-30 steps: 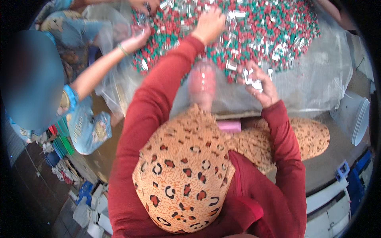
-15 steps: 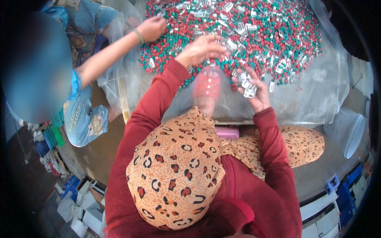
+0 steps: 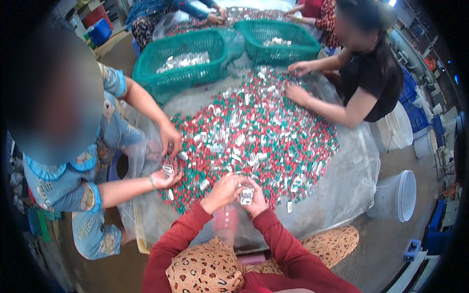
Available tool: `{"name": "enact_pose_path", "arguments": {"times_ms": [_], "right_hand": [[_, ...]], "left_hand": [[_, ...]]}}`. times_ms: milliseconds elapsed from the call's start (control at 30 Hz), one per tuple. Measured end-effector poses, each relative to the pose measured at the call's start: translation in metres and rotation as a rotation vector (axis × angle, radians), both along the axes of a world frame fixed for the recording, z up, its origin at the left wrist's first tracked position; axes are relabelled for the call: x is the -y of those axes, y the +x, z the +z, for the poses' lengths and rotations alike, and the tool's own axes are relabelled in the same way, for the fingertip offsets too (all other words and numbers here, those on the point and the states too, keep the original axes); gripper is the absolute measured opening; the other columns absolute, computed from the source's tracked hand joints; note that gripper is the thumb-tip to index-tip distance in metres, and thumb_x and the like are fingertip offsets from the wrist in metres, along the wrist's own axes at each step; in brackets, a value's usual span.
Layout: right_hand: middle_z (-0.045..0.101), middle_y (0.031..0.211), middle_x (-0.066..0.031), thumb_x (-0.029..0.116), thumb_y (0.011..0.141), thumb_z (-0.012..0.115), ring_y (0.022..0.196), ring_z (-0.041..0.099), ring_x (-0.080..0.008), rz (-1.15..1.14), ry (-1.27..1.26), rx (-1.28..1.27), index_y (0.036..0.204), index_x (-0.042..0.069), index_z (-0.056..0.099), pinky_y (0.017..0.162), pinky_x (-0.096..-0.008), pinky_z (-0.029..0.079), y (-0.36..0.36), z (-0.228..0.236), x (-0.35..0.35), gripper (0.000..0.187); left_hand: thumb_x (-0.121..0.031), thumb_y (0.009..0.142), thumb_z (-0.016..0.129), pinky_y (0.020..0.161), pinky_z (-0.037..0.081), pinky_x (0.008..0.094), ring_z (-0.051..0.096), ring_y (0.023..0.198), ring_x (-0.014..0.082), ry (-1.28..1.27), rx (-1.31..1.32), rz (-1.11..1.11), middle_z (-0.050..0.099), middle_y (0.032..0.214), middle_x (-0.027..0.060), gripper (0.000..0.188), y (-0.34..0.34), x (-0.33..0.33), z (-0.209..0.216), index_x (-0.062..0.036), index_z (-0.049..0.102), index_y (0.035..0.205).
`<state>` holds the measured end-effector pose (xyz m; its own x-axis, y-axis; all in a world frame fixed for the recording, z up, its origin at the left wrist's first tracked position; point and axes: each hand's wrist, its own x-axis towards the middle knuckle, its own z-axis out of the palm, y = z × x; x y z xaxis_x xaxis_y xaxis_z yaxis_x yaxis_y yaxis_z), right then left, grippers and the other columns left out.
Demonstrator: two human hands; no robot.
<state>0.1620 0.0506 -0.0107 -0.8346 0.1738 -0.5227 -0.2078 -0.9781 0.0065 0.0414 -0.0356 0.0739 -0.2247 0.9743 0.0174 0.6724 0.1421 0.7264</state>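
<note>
My right hand [image 3: 255, 201] holds several small flat silvery slotted pieces [image 3: 246, 196], stacked in the palm and fingers. Against it, my left hand [image 3: 224, 192] has its fingers bent and brought together at the fingertips of the right. Whatever the left fingers pinch is too small to tell. Both hands are above the near edge of a wide pile of red and green small pieces [image 3: 273, 141], with more silvery pieces scattered through it. The pile lies on a see-through plastic sheet [image 3: 342, 195].
Two green baskets [image 3: 178, 78] with silvery pieces stand beyond the pile. A co-worker [image 3: 122, 188] at the left holds a silvery piece; another person [image 3: 366, 83] reaches in from the right. More people work at the far end. A whitish bucket [image 3: 393, 198] stands at right.
The view has tilted up, bringing in the baskets and far co-workers. My hands, apart before, have come together. The left co-worker's hands now both show near the pile.
</note>
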Motion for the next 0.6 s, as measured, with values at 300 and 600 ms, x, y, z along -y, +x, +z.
{"name": "enact_pose_path", "arguments": {"times_ms": [300,600], "right_hand": [[0.061,0.101,-0.0177,0.029,0.091,0.049,0.094,0.059,-0.0408,-0.090,-0.079,-0.085,0.103,0.004,0.056,0.073,-0.0415,0.056,-0.036,0.002,-0.050,0.029],[-0.019,0.147,-0.0205,0.051,0.091,0.036,0.135,-0.007,-0.0469,-0.483,0.056,0.089,0.143,0.013,-0.017,0.097,-0.0729,0.026,-0.226,0.228,-0.330,0.082]], "left_hand": [[-0.010,0.079,0.065,0.092,0.036,0.0393,0.046,0.105,0.0286,0.271,-0.072,0.361,0.052,0.113,0.0107,0.026,-0.024,0.012,0.027,-0.0088,0.063,0.105],[-0.005,0.080,0.062,0.089,0.039,0.0387,0.049,0.101,0.0289,0.198,-0.002,0.471,0.053,0.108,0.0121,0.021,-0.052,0.038,0.009,-0.0056,0.063,0.101]]}}
